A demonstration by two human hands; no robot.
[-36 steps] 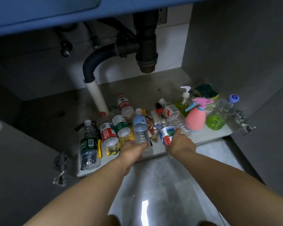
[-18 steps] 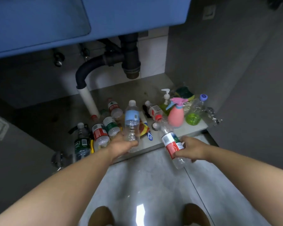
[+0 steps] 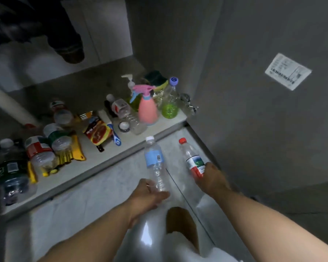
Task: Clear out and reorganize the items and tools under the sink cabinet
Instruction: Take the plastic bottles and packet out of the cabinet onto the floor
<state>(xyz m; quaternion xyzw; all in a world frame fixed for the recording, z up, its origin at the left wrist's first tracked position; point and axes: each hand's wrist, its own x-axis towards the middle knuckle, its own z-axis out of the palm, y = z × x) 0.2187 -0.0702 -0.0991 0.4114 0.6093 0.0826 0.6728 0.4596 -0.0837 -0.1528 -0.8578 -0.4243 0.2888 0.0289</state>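
Observation:
My left hand [image 3: 150,193] grips the base of a clear bottle with a blue label [image 3: 154,161], held over the tiled floor with its white cap pointing away. My right hand [image 3: 211,177] holds a clear bottle with a red cap and red-green label [image 3: 192,159], also out over the floor, to the right of the first. Both bottles are outside the cabinet. On the cabinet floor [image 3: 106,157] lie several more plastic bottles [image 3: 40,154], a pink spray bottle [image 3: 147,108], a soap pump bottle [image 3: 130,86], a bottle with green liquid [image 3: 170,103] and a red snack packet [image 3: 98,132].
The open grey cabinet door [image 3: 263,110] with a white sticker [image 3: 288,71] stands at the right. A dark drain pipe [image 3: 68,40] hangs at the upper left, with a white pipe [image 3: 9,104] below it. My foot [image 3: 182,224] rests on the glossy tile floor [image 3: 87,214].
Both hands pulled their bottles out of the cabinet and toward me, over the floor. The view swung right and down, so the blue sink left the frame.

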